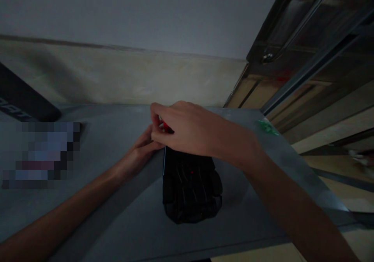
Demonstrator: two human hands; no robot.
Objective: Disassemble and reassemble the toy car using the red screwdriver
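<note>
Lighting is dim throughout, and fine detail is hard to read. Your right hand [187,131] sits at the centre of the frame, fingers curled downward and pinched around a small red piece [165,126] at the far end of a black, ribbed, glove-like object [191,186]. Only a sliver of the red piece shows between your fingers, so its shape cannot be determined. Your left hand [143,147] comes in from the lower left and lies just beside the right, its fingertips meeting the same far end of the black object; your right hand covers most of it, so you cannot tell from this view whether it is gripping or merely touching. The black object lies flat on the grey, smooth surface [111,199], slightly below the centre of the frame, its rounded end nearest you and a faint red dot on its top face. At the right edge of the surface, toward the upper right of the frame, lies a small green scrap [267,127], well apart from your hands. A dark slanted slab [20,100] occupies the far left of the frame. A metal-framed door with a bar handle [298,24] fills the upper right.
</note>
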